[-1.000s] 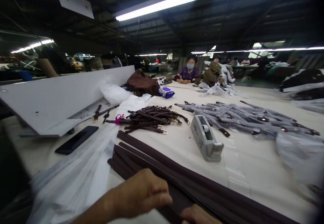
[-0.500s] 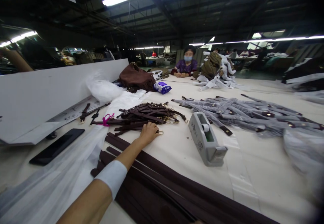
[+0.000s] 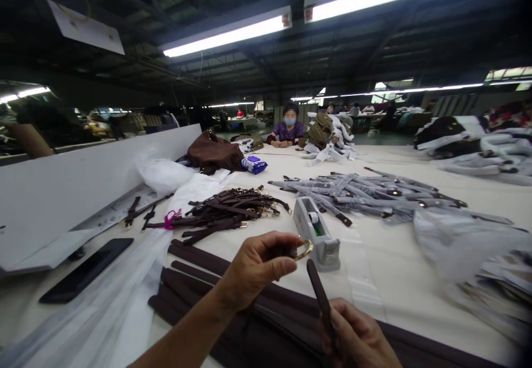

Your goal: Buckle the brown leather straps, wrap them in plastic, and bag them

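Pinched between the thumb and fingers of my left hand [image 3: 261, 268] is a gold-coloured buckle [image 3: 305, 250], with a dark bit showing behind the fingertips. My right hand [image 3: 353, 335], low in the view, grips a dark brown strap [image 3: 319, 290], its rounded end pointing up just below the buckle. The two pieces are apart. Beneath both hands lie several long brown strips [image 3: 274, 323] side by side. Beyond my left hand is a pile of short brown straps with metal buckles [image 3: 233, 207].
A grey tape dispenser [image 3: 330, 251] stands just past my hands. Plastic-wrapped straps [image 3: 366, 193] lie behind it. A black phone [image 3: 87, 271] and plastic sheeting [image 3: 112, 301] are at left. Across the table sits a person [image 3: 288, 129] beside piled bags.
My left hand has come back from the strap pile with the buckle, rising toward me. My right hand has come into view with a brown strap. The camera has tilted up.
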Demonstrator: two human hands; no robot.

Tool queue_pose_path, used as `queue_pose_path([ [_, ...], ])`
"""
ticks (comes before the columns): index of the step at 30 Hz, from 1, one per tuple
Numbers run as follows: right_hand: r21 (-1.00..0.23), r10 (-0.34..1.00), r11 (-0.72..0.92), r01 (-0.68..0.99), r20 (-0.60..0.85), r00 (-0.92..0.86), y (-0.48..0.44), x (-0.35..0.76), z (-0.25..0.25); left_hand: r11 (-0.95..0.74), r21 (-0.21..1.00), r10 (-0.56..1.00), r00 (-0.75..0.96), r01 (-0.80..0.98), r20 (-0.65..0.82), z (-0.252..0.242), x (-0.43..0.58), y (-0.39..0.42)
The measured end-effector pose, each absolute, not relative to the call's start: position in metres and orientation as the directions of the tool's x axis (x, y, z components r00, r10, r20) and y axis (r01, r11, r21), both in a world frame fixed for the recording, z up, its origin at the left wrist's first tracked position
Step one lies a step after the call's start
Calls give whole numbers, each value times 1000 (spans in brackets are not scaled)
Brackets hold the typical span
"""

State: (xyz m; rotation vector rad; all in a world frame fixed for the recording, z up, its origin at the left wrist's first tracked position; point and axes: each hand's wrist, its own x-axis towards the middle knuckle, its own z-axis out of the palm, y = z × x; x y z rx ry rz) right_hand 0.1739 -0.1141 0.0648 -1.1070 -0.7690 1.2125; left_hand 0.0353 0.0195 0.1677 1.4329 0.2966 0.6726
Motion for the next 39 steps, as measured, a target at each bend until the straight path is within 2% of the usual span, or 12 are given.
queue_pose_path([
  [4,-944,981,52,-326,-13,192,-124,173,84,110,961,508,846,-253,165,169,32,-13],
  [10,-947,943,219,-236,144,299,-144,168,121,215,972,426,905,-95,-5,170,35,-51],
  [14,-932,879,345,110,362,309,-152,165,126,182,981,450,880,74,-150,171,42,-69],
  [16,-881,820,386,275,464,336,-153,166,127,143,984,496,853,104,-162,172,46,-77],
  [17,-879,808,372,297,465,363,-153,167,127,121,988,523,839,100,-149,172,47,-80],
  [19,-923,810,314,221,382,445,-152,172,128,84,992,581,804,93,-125,171,49,-85],
  [22,-952,810,299,-69,215,546,-150,183,129,75,991,610,781,107,-131,168,48,-89],
  [25,-839,835,348,-419,74,545,-148,190,131,141,979,606,769,148,-203,162,45,-90],
  [27,-764,858,345,-546,20,514,-147,191,130,183,968,609,753,173,-250,158,44,-89],
  [29,-767,893,299,-568,15,449,-146,190,128,196,966,623,739,171,-257,155,45,-87],
  [32,-839,941,212,-502,37,337,-146,191,123,177,970,647,723,168,-244,152,47,-84],
  [39,-844,882,184,-503,-84,464,-145,198,123,223,956,648,704,189,-290,149,46,-76],
])
